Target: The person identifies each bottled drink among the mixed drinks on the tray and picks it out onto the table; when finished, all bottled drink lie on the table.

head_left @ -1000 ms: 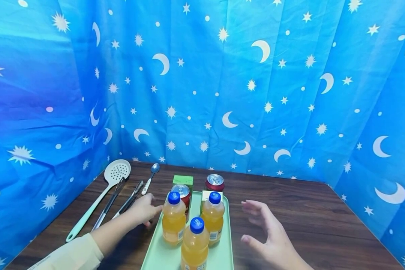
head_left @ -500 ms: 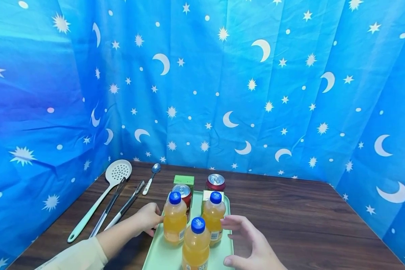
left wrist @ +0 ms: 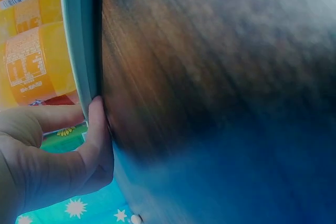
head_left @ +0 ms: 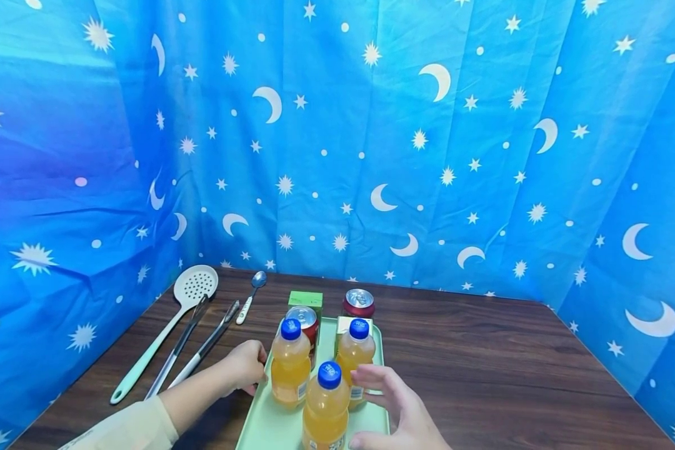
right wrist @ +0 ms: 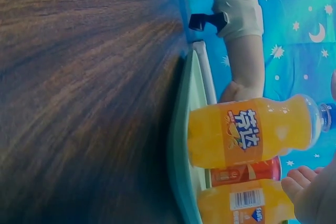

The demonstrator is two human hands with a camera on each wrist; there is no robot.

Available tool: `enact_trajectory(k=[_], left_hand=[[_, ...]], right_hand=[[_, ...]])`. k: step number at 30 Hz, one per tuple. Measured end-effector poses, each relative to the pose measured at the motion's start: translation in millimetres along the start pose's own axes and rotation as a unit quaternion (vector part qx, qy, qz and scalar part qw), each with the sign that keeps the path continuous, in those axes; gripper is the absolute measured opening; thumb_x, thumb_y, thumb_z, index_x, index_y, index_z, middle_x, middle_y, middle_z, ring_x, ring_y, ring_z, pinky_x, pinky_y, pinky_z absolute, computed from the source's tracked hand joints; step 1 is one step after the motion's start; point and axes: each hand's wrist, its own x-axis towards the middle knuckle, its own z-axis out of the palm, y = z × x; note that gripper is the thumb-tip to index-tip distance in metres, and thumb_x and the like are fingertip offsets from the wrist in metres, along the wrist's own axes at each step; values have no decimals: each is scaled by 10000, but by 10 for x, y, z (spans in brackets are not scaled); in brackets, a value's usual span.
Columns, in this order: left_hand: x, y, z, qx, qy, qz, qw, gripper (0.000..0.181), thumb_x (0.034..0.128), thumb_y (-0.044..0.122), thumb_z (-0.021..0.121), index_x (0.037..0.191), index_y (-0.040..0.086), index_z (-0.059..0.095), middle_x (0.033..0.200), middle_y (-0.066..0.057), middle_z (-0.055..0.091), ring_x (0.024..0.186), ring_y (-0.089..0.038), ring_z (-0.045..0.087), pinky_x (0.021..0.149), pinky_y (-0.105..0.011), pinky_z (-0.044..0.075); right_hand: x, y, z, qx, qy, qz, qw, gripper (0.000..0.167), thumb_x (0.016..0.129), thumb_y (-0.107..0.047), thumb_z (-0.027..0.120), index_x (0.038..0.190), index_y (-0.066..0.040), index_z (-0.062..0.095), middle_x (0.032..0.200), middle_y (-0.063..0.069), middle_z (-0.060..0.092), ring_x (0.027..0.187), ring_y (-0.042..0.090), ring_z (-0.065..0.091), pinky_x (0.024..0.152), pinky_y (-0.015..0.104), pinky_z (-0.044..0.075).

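Observation:
A light green tray holds 3 orange soda bottles with blue caps: a left bottle, a right bottle and a front bottle. My left hand pinches the tray's left rim between thumb and fingers, plain in the left wrist view, where the hand meets the rim. My right hand is spread beside the front bottle, fingers overlapping the right bottle. Whether it touches either bottle I cannot tell. In the right wrist view its fingers show near the bottles, all standing upright.
Behind the bottles are a red can, a dark red can, a green carton and a white-topped carton. A skimmer, metal-armed tongs and a spoon lie left on the table. A curtain stands behind.
My right hand has moved left from over the bare table to the bottles. My left hand has drawn slightly nearer along the tray's side and now pinches its rim.

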Motion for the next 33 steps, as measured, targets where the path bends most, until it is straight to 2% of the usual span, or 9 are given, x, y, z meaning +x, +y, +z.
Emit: enact_trajectory(k=[9, 22, 33], left_hand=[[10, 11, -13, 53, 6, -15, 10000, 272, 703, -193, 622, 836, -23, 457, 777, -137, 469, 617, -224, 582, 478, -327, 544], [24, -2, 0, 59, -27, 9, 10000, 299, 683, -206, 629, 828, -17, 449, 773, -137, 459, 604, -222, 578, 468, -331, 541], [46, -3, 0, 37, -72, -66, 9999, 308, 676, -213, 626, 823, -10, 447, 766, -133, 450, 611, -220, 563, 467, -334, 540]], right_hand=[[69, 22, 94, -23, 15, 367, 9993, 702, 772, -255, 769, 1336, -62, 399, 1327, 118, 484, 1190, 375, 450, 921, 626, 382], [175, 85, 199, -297, -34, 521, 9982, 714, 766, -303, 776, 1332, -71, 408, 1259, 84, 534, 1131, 336, 504, 874, 640, 406], [207, 79, 231, -401, 131, 458, 9981, 712, 743, -366, 781, 1296, -80, 434, 1225, 53, 552, 1087, 276, 552, 892, 574, 439]])
